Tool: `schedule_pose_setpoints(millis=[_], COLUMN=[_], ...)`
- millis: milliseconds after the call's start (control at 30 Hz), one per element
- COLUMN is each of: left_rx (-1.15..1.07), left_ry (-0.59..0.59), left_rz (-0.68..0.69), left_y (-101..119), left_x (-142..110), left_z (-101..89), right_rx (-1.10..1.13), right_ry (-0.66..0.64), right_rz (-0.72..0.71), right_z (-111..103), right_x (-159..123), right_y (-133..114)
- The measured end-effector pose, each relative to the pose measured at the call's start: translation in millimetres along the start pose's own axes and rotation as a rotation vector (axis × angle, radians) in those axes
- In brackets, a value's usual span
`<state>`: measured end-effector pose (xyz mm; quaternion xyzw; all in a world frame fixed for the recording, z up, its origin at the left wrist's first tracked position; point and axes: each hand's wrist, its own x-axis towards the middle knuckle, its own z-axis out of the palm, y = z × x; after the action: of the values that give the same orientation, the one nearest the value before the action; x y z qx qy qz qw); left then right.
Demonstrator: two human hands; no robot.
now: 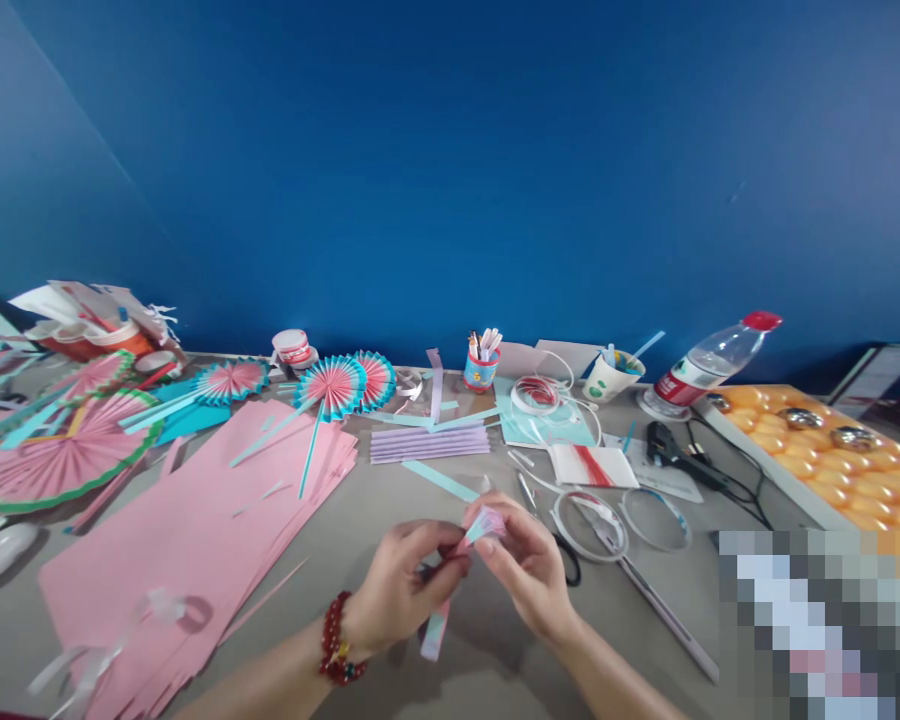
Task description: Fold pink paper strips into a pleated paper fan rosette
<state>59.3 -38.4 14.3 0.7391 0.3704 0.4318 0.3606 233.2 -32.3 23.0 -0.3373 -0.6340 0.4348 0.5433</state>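
Note:
Between my two hands, over the front middle of the table, is a narrow folded paper strip [436, 632] in pink, pale blue and lilac. My left hand [409, 575], with a red bead bracelet at the wrist, pinches its middle. At the strip's upper end, my right hand [529, 565] grips a fanned part with thumb and fingers. Just beyond the hands lies a pale blue paper strip [439, 480]. Behind that is a pleated lilac paper [429, 442]. A dark elastic loop [572, 562] sits beside my right hand.
Pink paper sheets [195, 500] are stacked at left, near finished paper fans [331, 388]. A glue gun [679, 455], scissors [667, 610] and white tape roll [589, 525] lie right. A bottle [709, 370] and pen cup [481, 370] stand by the blue wall.

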Motion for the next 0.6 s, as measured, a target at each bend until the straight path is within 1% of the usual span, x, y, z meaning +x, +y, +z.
schedule_pose_setpoints(millis=[67, 133, 233, 300, 400, 500, 600], left_rx=[-0.082, -0.242, -0.452, -0.453, -0.352, -0.329, -0.369], left_ry=[-0.022, -0.063, -0.099, -0.079, -0.045, -0.069, -0.108], left_rz=[-0.051, -0.135, -0.255, -0.296, -0.309, -0.304, -0.35], left_y=[-0.3, -1.2, -1.9, -1.4, -0.3, -0.9, -3.0], left_x=[-0.2, 0.0, 1.5, 2.6, 2.9, 1.3, 0.3], left_z=[0.7, 1.5, 2.8, 3.2, 3.4, 4.0, 4.8], right_rx=[-0.04, -0.087, -0.126, -0.131, -0.118, -0.117, -0.147], right_ry=[0.001, -0.006, -0.002, 0.01, 0.036, 0.065, 0.084], right_rz=[-0.018, -0.021, 0.02, 0.053, 0.059, 0.039, 0.028], right_z=[-0.9, -1.3, -0.2, 1.2, 2.3, 2.0, 1.5], right_x=[0.5, 1.0, 0.9, 0.2, -0.2, 0.8, 2.3], right_y=[0.4, 1.1, 1.8, 2.5, 4.9, 7.1, 7.4])
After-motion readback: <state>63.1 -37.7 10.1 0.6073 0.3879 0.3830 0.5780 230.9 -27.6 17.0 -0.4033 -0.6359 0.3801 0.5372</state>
